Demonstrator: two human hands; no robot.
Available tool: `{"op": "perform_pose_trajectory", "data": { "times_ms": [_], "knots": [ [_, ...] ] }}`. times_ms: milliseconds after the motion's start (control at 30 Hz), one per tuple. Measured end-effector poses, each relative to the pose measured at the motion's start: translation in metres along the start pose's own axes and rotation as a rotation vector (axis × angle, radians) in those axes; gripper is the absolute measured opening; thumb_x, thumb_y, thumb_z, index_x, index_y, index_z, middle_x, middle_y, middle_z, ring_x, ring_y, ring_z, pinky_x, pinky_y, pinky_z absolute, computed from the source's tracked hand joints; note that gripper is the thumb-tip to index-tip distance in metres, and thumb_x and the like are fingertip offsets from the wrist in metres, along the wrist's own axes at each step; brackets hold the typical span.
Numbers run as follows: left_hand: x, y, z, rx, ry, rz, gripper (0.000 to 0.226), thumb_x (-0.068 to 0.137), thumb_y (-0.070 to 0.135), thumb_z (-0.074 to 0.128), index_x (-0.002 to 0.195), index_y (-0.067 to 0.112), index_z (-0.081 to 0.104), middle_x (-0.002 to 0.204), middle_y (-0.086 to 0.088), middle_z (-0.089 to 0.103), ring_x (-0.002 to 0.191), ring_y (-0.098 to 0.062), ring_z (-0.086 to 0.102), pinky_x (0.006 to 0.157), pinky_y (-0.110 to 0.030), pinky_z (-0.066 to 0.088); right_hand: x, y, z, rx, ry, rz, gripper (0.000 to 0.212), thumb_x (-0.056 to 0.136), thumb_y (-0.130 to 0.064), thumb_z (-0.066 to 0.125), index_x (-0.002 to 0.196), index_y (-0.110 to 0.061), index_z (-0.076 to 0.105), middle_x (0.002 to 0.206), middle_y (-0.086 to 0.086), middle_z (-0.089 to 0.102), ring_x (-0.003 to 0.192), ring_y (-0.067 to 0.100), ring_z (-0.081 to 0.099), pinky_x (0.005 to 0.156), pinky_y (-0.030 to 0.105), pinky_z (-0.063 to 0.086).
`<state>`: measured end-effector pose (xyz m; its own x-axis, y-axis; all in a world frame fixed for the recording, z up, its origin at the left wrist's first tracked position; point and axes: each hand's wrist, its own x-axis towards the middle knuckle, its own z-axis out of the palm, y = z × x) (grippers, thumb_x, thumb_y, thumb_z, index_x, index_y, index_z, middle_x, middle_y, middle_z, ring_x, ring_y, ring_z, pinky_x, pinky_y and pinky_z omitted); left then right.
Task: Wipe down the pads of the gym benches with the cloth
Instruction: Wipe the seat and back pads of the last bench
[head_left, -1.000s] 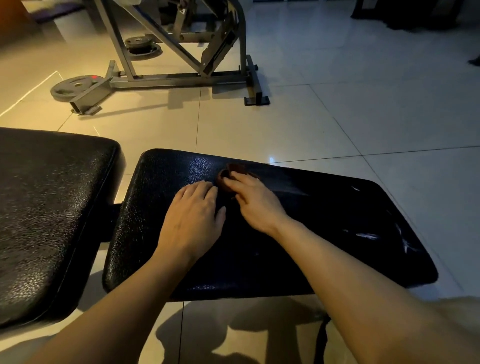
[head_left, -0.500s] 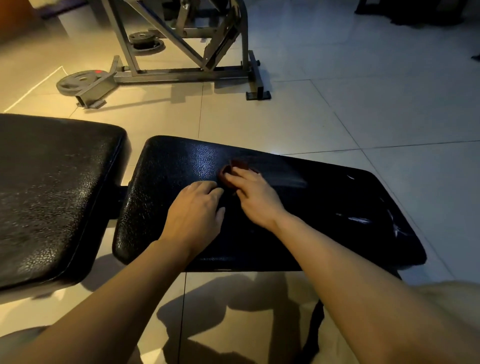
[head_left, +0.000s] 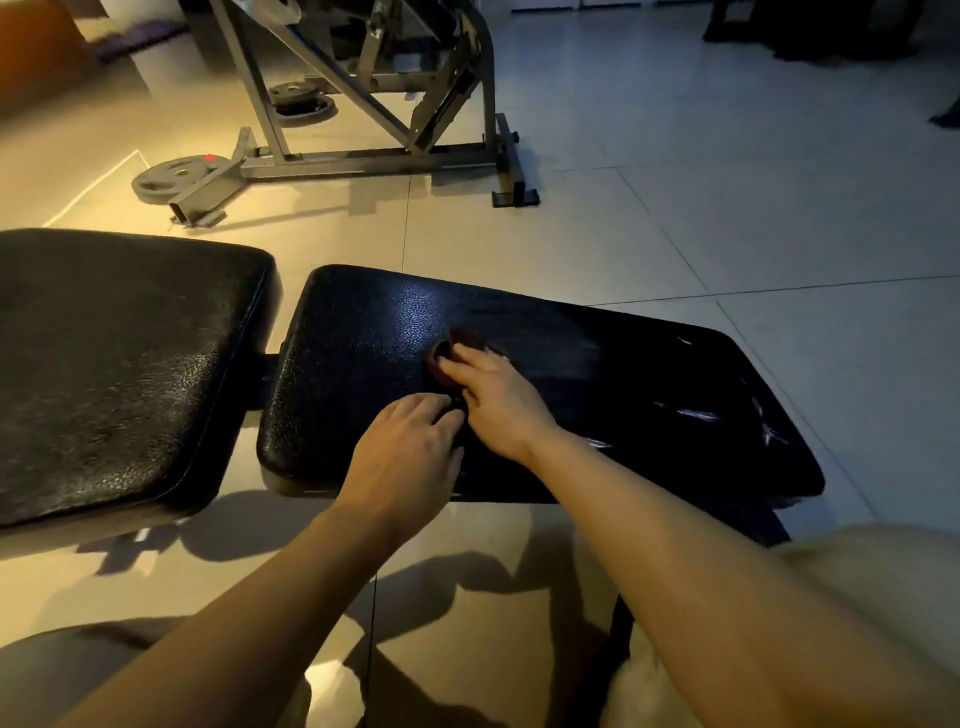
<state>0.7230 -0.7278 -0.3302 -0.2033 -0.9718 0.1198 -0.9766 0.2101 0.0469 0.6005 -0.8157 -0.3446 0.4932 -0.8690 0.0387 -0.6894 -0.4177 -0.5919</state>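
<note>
Black textured vinyl is being wiped on the seat pad (head_left: 649, 395), the narrower of the two cushions, and a small dark reddish cloth (head_left: 451, 349) is being pressed against it just beyond the middle of the pad's top. The cloth is bunched small and is being pinned under the fingers of the right hand (head_left: 493, 397), which are curled over its near edge; most of it is hidden, so its full spread cannot be told. The left hand (head_left: 410, 452) is being rested on the pad just beside the right, fingers bent loosely and holding nothing, apparently to steady the body.

A dull streaked band is showing to the right of the cloth, while pale smears are lying untouched near the pad's right end, so that end is judged still to be done. The step would be served better if the cloth were being opened flatter under the palm, so that more surface is covered per pass, and if strokes were being overlapped from one long edge to the other. The larger back pad (head_left: 119, 374) at the left is lying just apart across a gap and is judged to be awaiting its turn.
</note>
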Motion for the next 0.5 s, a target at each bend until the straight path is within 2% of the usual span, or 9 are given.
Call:
{"op": "perform_pose_trajectory", "data": {
  "times_ms": [100, 200, 267, 333, 400, 500],
  "knots": [
    [-0.007, 0.0, -0.002, 0.014, -0.007, 0.007, 0.042, 0.092, 0.029, 0.058, 0.131, 0.014, 0.057, 0.136, -0.008, 0.055, 0.128, -0.025, 0.048, 0.109, -0.037, 0.034, -0.009, 0.029, -0.01, 0.031, 0.02, 0.115, 0.052, 0.099, -0.006, 0.042, 0.146, -0.027, 0.04, 0.16, -0.008, 0.022, 0.148, 0.019, 0.013, 0.12, 0.039, 0.018],
    [-0.011, 0.0, -0.003, 0.001, -0.008, 0.023, 0.043, 0.096, 0.029, 0.052, 0.136, 0.015, 0.053, 0.142, -0.006, 0.05, 0.133, -0.024, 0.042, 0.112, -0.036, 0.029, -0.02, 0.068, -0.025, 0.013, 0.089, 0.35, 0.052, 0.098, -0.005, 0.041, 0.146, -0.024, 0.041, 0.159, -0.003, 0.023, 0.146, 0.023, 0.021, 0.119, 0.036, 0.02],
    [-0.012, 0.0, -0.002, 0.003, -0.001, 0.025, 0.042, 0.096, 0.028, 0.052, 0.136, 0.015, 0.052, 0.142, -0.006, 0.049, 0.133, -0.024, 0.042, 0.112, -0.036, 0.029, -0.023, 0.071, -0.025, -0.018, 0.089, 0.425, 0.053, 0.098, -0.006, 0.041, 0.148, -0.023, 0.038, 0.16, -0.001, 0.022, 0.146, 0.026, 0.021, 0.119, 0.037, 0.02],
    [-0.013, 0.002, 0.0, 0.005, 0.011, 0.012, 0.039, 0.095, 0.025, 0.054, 0.132, 0.013, 0.056, 0.138, -0.008, 0.053, 0.13, -0.026, 0.045, 0.11, -0.037, 0.031, -0.023, 0.053, -0.015, -0.036, 0.091, 0.391, 0.054, 0.098, -0.009, 0.043, 0.149, -0.023, 0.035, 0.16, -0.001, 0.022, 0.146, 0.027, 0.019, 0.119, 0.037, 0.02],
    [-0.013, 0.007, -0.001, 0.018, 0.025, 0.003, 0.036, 0.094, 0.023, 0.054, 0.128, 0.012, 0.06, 0.135, -0.009, 0.056, 0.128, -0.027, 0.047, 0.109, -0.037, 0.033, -0.026, 0.028, -0.003, -0.021, 0.099, 0.265, 0.053, 0.097, -0.008, 0.044, 0.148, -0.024, 0.039, 0.159, -0.002, 0.025, 0.145, 0.026, 0.02, 0.118, 0.035, 0.02],
    [-0.014, 0.012, -0.002, 0.047, 0.011, -0.02, 0.04, 0.099, 0.027, 0.046, 0.138, 0.017, 0.05, 0.144, -0.004, 0.048, 0.136, -0.021, 0.038, 0.114, -0.033, 0.024, -0.039, 0.006, 0.005, -0.043, 0.02, 0.067, 0.053, 0.097, -0.005, 0.044, 0.147, -0.026, 0.04, 0.159, -0.005, 0.025, 0.146, 0.023, 0.019, 0.118, 0.037, 0.02]
  ]
}}
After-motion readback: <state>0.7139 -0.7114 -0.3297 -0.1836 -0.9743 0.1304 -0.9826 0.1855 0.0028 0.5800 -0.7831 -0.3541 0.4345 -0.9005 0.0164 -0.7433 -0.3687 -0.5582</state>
